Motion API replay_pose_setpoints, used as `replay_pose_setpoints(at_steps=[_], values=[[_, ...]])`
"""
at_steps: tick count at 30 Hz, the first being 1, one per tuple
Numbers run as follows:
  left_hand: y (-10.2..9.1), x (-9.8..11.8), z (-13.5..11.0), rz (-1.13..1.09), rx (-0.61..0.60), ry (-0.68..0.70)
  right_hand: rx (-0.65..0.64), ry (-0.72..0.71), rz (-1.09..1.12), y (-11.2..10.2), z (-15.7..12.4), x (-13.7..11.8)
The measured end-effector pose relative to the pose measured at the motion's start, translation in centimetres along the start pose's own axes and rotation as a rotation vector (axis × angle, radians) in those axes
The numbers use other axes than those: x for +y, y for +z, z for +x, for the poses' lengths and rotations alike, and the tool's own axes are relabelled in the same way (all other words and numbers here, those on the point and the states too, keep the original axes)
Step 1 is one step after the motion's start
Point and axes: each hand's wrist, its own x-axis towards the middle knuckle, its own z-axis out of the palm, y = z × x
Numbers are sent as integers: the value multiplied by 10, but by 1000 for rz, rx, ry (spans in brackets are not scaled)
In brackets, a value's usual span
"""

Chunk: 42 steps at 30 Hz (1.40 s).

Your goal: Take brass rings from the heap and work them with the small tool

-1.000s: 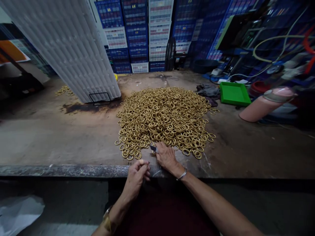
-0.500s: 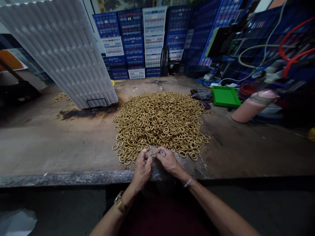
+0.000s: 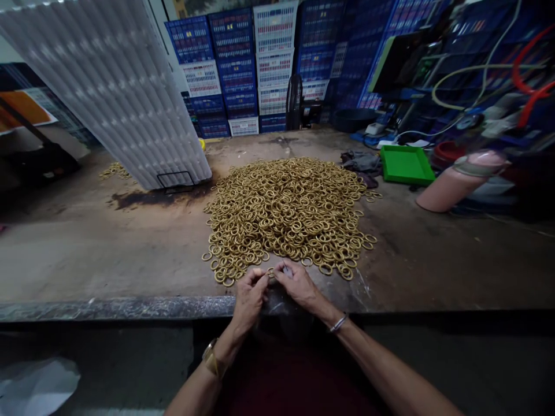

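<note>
A big heap of brass rings [image 3: 288,211] lies on the worn workbench [image 3: 108,254] in front of me. Both hands meet at the near edge of the heap. My left hand [image 3: 249,294] pinches a brass ring [image 3: 270,273] between thumb and fingers. My right hand [image 3: 297,283] is closed on a small dark-bladed tool, whose tip shows at the fingertips beside the ring. A watch sits on my left wrist and a bangle on my right.
A white corrugated panel [image 3: 125,98] leans on the bench at back left, a few loose rings [image 3: 113,170] beside it. A green tray [image 3: 406,164], a grey rag [image 3: 359,162] and a pink cylinder [image 3: 459,182] lie at right. Stacked blue and white crates [image 3: 260,63] stand behind.
My left hand has moved from the bench edge up to the heap and now meets my right hand over a ring. The right hand has stayed at the heap's near edge.
</note>
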Motion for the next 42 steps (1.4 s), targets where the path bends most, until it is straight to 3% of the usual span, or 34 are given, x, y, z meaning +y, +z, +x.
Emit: replay_pose_setpoints(at_steps=[6,12,16,22,31,37,42], values=[[1,5,-3,-77,-5,-38,-21,66,94,3,-1,-1],[2,8,-11,-73,-33,80,-91,259,403,5,-3,-6],[-1,4,-13,32,-27,135,-117,303,461,5,-5,-8],[-2,1,-12,54,25,92,-73,227,321,6,-8,-8],[-3,14,-12,-81,-37,-35,-64,108,139,9,-5,-10],[-12,15,-10,-93,-159,-130,-72,124,130,13,-5,-8],[-15,10,-15,-276,-277,-199,-49,127,119,12,-2,-6]])
